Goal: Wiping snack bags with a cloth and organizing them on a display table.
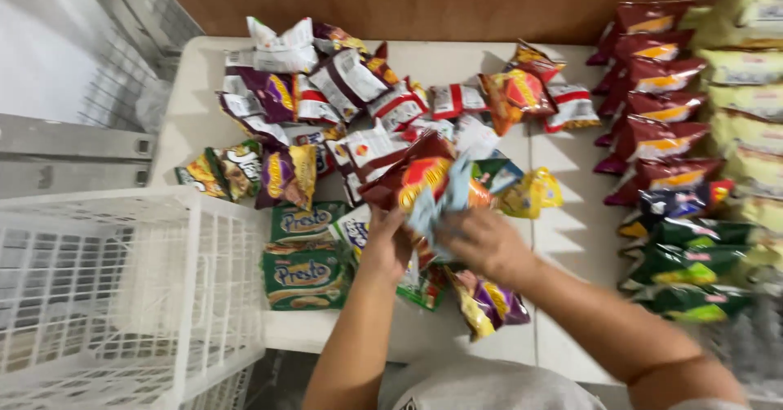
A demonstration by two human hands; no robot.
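Head view of a white tabletop (571,239) strewn with snack packets. The left hand (385,243) and right hand (483,243) met near the middle of the tabletop, side by side. The left gripped the lower end of a dark red packet (412,177); the right closed on a pale blue packet (444,202), blurred by motion. Both packets were raised slightly above the heap at the tabletop's centre.

Two green packets (306,251) lay stacked near the front edge, just left of the left hand. A purple-and-yellow packet (489,304) lay below the right wrist, and one yellow packet (534,191) just right of the held pair. Along the right edge ran a column of about six red packets (652,92), with roughly three green packets (693,263) continuing it toward the front. Beside them stood a column of pale yellow bags (746,67). The loose heap (342,92) toward the back edge held too many overlapping packets for an exact count. One white basket (122,296) stood at the front left corner.
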